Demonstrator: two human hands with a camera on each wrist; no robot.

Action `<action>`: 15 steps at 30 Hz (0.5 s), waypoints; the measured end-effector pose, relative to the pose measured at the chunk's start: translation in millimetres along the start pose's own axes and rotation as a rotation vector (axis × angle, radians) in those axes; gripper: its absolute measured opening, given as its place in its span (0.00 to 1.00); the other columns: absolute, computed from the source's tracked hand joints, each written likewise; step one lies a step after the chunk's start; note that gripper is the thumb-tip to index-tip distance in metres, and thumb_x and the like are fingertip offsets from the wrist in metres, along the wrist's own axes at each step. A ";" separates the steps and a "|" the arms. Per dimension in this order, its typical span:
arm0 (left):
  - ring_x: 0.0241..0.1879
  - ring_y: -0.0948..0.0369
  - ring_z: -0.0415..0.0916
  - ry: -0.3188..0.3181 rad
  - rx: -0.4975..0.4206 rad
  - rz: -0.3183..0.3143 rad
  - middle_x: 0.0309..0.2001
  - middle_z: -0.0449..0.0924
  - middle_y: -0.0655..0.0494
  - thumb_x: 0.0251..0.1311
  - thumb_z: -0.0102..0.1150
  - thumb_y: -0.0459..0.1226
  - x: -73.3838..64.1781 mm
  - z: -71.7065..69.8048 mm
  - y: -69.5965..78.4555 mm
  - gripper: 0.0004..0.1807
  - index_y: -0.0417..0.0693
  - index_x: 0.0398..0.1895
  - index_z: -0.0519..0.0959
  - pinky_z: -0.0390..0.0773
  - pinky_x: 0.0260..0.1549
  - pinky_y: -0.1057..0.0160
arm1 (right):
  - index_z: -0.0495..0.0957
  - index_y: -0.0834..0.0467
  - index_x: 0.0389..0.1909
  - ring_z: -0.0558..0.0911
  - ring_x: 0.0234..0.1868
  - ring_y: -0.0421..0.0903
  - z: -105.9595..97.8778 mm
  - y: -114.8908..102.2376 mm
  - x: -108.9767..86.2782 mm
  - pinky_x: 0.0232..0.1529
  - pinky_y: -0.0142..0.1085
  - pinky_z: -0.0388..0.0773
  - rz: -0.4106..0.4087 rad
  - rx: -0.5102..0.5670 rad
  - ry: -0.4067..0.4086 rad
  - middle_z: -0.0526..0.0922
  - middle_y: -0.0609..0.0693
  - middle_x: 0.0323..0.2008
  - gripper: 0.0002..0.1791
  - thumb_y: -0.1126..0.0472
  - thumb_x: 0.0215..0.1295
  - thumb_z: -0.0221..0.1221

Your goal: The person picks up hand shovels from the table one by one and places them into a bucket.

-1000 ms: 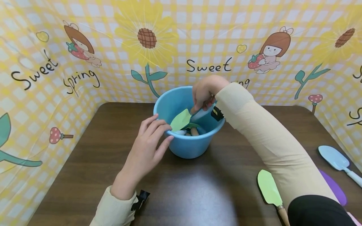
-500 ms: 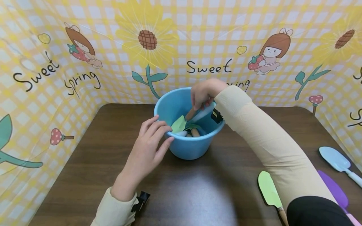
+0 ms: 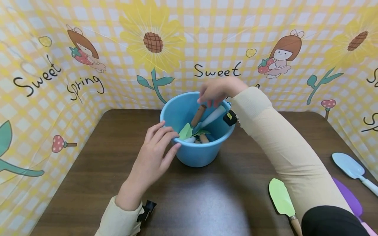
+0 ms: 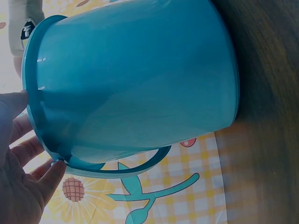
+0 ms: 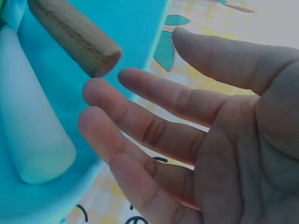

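A blue bucket (image 3: 198,154) stands on the table. My left hand (image 3: 155,150) holds its near left rim, thumb outside and some fingers over the edge; in the left wrist view its little fingertip touches the handle joint. Inside the bucket, a green-bladed garden trowel (image 3: 185,131) leans with its wooden handle (image 5: 77,37) up. Beside that rises a pale blue tool handle (image 5: 35,112); its blade is mostly hidden. More wooden handles and blades lie lower down, partly covered. Just above the trowel, my right hand (image 3: 220,88) is spread and holds nothing.
On the table (image 3: 189,203) at the right lie a green spatula-shaped trowel (image 3: 280,196) with a wooden handle, a purple one (image 3: 348,196) partly behind the right sleeve, and a light blue trowel (image 3: 349,165). A printed yellow checked cloth (image 3: 218,42) surrounds the table.
The right hand has lowered the green trowel into the bucket and let go of it, then lifted slightly off its handle. The left hand keeps its place on the rim.
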State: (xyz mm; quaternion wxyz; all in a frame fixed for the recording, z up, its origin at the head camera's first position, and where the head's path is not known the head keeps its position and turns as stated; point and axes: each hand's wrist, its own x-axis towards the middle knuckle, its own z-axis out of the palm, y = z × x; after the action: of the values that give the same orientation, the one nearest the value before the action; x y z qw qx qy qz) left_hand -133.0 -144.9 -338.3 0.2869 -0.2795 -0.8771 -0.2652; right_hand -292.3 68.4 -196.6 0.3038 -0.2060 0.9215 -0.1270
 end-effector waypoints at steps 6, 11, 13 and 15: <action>0.67 0.44 0.65 0.006 -0.005 0.007 0.51 0.79 0.47 0.61 0.67 0.37 0.0 0.8 -0.5 0.14 0.42 0.48 0.81 0.71 0.67 0.44 | 0.73 0.58 0.63 0.83 0.50 0.55 -3.6 9.9 -12.3 0.60 0.47 0.79 -0.024 0.014 0.106 0.81 0.59 0.51 0.21 0.51 0.77 0.49; 0.67 0.46 0.64 0.010 -0.003 0.006 0.51 0.79 0.47 0.62 0.67 0.37 -0.7 1.0 -0.9 0.13 0.42 0.47 0.81 0.71 0.67 0.44 | 0.74 0.60 0.62 0.85 0.45 0.54 -4.8 19.8 -26.0 0.51 0.44 0.80 -0.047 0.087 0.200 0.82 0.58 0.46 0.21 0.53 0.76 0.51; 0.68 0.46 0.64 0.010 -0.003 0.005 0.51 0.79 0.48 0.62 0.67 0.37 -0.6 1.2 -1.0 0.13 0.42 0.47 0.81 0.71 0.67 0.44 | 0.74 0.60 0.62 0.85 0.44 0.54 -4.5 24.6 -33.1 0.48 0.41 0.78 -0.050 0.122 0.236 0.82 0.58 0.44 0.21 0.53 0.76 0.51; 0.67 0.45 0.64 0.011 -0.005 0.006 0.51 0.79 0.47 0.62 0.67 0.37 -0.4 1.4 -1.0 0.13 0.42 0.47 0.81 0.71 0.67 0.43 | 0.74 0.61 0.61 0.85 0.44 0.54 -4.0 30.4 -40.3 0.47 0.41 0.78 -0.054 0.144 0.267 0.83 0.57 0.44 0.21 0.52 0.76 0.51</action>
State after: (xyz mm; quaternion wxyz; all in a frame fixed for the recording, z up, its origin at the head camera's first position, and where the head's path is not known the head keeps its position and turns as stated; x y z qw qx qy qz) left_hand -133.9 -144.9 -339.8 0.2916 -0.2816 -0.8740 -0.2681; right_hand -274.4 114.1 -183.9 0.1891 -0.1896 0.9363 -0.2272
